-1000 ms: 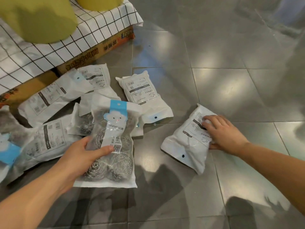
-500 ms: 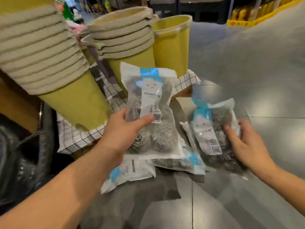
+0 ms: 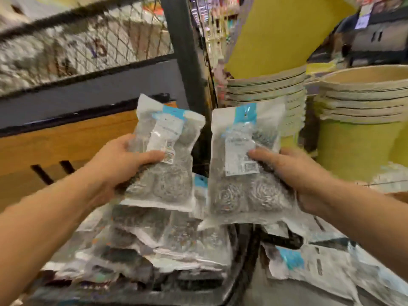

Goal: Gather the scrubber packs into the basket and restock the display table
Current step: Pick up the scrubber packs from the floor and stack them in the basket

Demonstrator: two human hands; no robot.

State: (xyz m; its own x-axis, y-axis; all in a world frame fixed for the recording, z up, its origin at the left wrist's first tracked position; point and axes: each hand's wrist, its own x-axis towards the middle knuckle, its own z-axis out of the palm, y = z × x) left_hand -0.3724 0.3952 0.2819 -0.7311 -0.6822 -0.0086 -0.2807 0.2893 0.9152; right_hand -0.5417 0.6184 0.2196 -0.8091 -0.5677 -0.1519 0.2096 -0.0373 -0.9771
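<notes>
Mid frame, the left hand (image 3: 114,164) grips one pack (image 3: 163,155) tight. The right hand (image 3: 295,173) grips another pack (image 3: 245,164). More packs (image 3: 167,239) lie below.

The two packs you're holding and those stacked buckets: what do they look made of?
Left pack, in the left hand: clear glossy plastic film, white edges; shiny coiled wire inside, likely steel. Right pack, in the right hand: same film, spiral metallic coils showing through. Stacked buckets: probably plastic, matte yellow-green walls, beige rims; blur leaves it open.
</notes>
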